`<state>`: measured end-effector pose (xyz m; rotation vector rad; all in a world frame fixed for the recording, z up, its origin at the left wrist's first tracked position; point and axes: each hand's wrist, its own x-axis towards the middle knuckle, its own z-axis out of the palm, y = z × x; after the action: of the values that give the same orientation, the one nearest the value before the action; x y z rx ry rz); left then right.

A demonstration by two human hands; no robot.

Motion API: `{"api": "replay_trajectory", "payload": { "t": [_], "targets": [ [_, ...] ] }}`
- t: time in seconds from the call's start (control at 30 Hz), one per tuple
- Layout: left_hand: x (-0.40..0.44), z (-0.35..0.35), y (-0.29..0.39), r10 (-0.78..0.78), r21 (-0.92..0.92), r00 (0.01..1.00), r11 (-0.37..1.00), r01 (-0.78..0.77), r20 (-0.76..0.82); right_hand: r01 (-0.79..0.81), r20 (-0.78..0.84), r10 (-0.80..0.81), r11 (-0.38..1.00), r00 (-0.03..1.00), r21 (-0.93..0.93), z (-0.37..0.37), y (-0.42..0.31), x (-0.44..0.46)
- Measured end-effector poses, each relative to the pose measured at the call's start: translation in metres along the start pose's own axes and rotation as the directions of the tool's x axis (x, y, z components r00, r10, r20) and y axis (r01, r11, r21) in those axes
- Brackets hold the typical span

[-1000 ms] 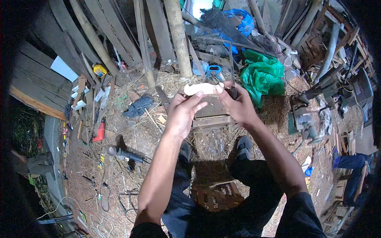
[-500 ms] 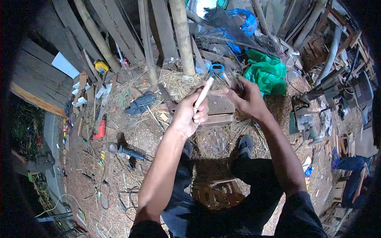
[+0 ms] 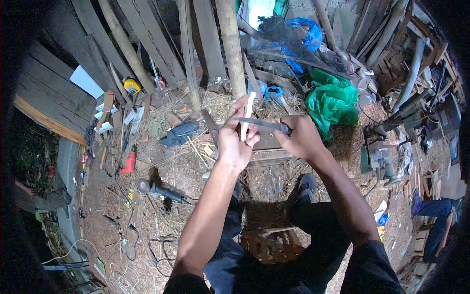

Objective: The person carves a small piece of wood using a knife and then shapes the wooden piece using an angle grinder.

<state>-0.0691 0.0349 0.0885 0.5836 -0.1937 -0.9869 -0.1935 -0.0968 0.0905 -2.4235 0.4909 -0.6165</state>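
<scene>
My left hand (image 3: 234, 147) is closed around a pale, slim piece of wood (image 3: 249, 109), which stands nearly upright with its top end sticking out above the fingers. In my right hand (image 3: 303, 136) is a knife (image 3: 263, 123), gripped by its handle. Its grey blade points left and lies across the wood at about mid-length, close to my left fingers. Whether the edge bites into the wood, I cannot tell. Below both hands is a low wooden block (image 3: 267, 156), partly hidden by them.
An angle grinder (image 3: 166, 192) and a red power tool (image 3: 129, 161) lie on the shaving-strewn floor at left, with cords around. A green plastic bag (image 3: 333, 100) sits beyond my right hand. Another person's legs (image 3: 433, 220) show at far right. Planks (image 3: 208, 44) lean at the back.
The knife, blurred and apart from the wood before, now lies across it. My left hand has turned palm up more, and the wood stands more upright. The view has shifted slightly.
</scene>
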Motion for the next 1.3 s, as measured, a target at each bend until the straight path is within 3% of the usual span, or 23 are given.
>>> {"api": "replay_trajectory", "payload": {
  "t": [0.07,0.17,0.27,0.37,0.47,0.57,0.67,0.77,0.87,0.97,1.07,1.1,1.2,1.3],
  "targets": [
    [0.000,0.004,0.001,0.027,0.028,0.999,0.999,-0.026,-0.028,-0.094,0.046,0.094,0.996,0.994,0.002,-0.004,-0.001,0.000],
    [-0.001,0.011,0.008,0.035,0.102,0.999,0.994,-0.030,-0.042,-0.111,0.063,0.108,0.992,0.992,0.052,-0.008,0.006,0.000],
    [0.000,0.002,0.012,0.067,0.197,0.995,0.979,-0.050,-0.080,-0.026,0.071,0.019,0.996,0.997,0.091,-0.006,0.001,-0.002],
    [-0.001,0.005,0.010,0.107,0.193,0.983,0.978,-0.077,-0.147,0.144,0.132,-0.143,0.990,0.981,0.003,-0.009,-0.011,-0.003],
    [-0.002,0.021,0.003,0.208,0.173,0.952,0.970,-0.171,-0.224,0.162,0.199,-0.153,0.986,0.968,-0.033,-0.004,-0.012,-0.005],
    [-0.005,0.010,0.008,0.148,0.237,0.989,0.961,-0.142,-0.011,0.212,0.183,-0.198,0.975,0.963,-0.061,-0.002,-0.013,-0.006],
    [-0.007,0.007,0.013,0.081,0.293,0.994,0.951,-0.100,0.078,0.189,0.163,-0.180,0.981,0.970,-0.041,-0.004,-0.021,-0.007],
    [-0.010,0.015,0.008,0.118,0.343,0.991,0.930,-0.130,0.056,0.170,0.176,-0.155,0.983,0.972,-0.071,0.000,-0.022,-0.008],
    [-0.009,0.016,0.007,0.097,0.278,0.995,0.956,-0.098,0.019,0.217,0.058,-0.216,0.976,0.975,-0.007,0.009,-0.016,-0.009],
    [-0.003,0.013,-0.001,0.296,0.312,0.954,0.911,-0.268,-0.045,-0.154,0.113,0.139,0.978,0.984,0.140,0.002,-0.027,-0.009],
    [-0.003,0.010,0.005,0.306,0.381,0.950,0.886,-0.262,-0.058,-0.267,0.028,0.286,0.849,0.958,0.457,0.017,-0.005,-0.008],
    [-0.001,0.008,0.006,0.303,0.372,0.949,0.894,-0.251,-0.086,-0.091,-0.119,0.185,0.834,0.976,0.545,0.025,-0.006,-0.004],
    [-0.006,0.010,0.002,0.283,0.412,0.954,0.884,-0.220,-0.096,-0.363,0.159,0.471,0.382,0.868,0.850,0.022,-0.010,-0.008],
    [-0.007,0.009,-0.006,0.329,0.479,0.939,0.843,-0.244,-0.101,-0.255,0.141,0.404,0.245,0.904,0.936,0.015,-0.009,-0.006]
  ]
}}
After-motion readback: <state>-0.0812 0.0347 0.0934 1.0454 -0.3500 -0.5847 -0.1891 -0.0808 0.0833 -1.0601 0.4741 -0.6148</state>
